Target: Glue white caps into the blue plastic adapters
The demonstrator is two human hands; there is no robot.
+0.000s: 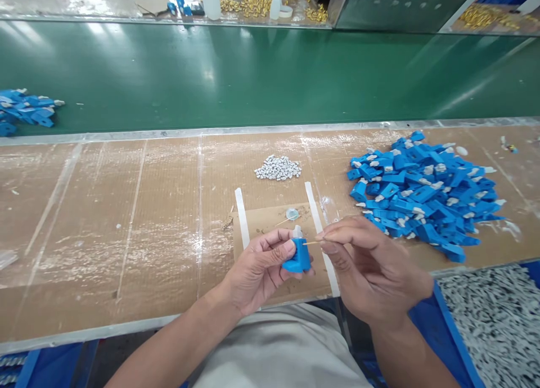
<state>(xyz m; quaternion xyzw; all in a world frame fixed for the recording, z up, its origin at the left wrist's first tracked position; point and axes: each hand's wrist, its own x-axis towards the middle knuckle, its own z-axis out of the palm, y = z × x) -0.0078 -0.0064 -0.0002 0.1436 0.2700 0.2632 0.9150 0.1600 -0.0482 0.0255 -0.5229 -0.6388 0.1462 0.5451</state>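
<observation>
We judge this piece to be midway through its handling: the blue piece (301, 260) has its pale tip (297, 231) in place, and our thin stick (312, 243) is at its side, just below that tip. As for the whole batch, we see a big heap of blue pieces (422, 191) at the right of the desk (169, 208), a smaller group (29, 108) at the far left on the green belt (253, 73), and a little pile of small grey bits (278, 167) beyond our hands. We take it that a good deal is left, though which blue group is finished we can't say. The stick's end is so fine here that it may be touching the piece or only nearly so

Our left hand (257, 269) holds the blue piece upright between thumb and fingers, over the near part of the desk between two white tape strips. Our right hand (375, 270) pinches the stick narrowly, just right of the piece. A small clear blob (292, 214) lies just beyond the piece, with the heap farther off to the right
</observation>
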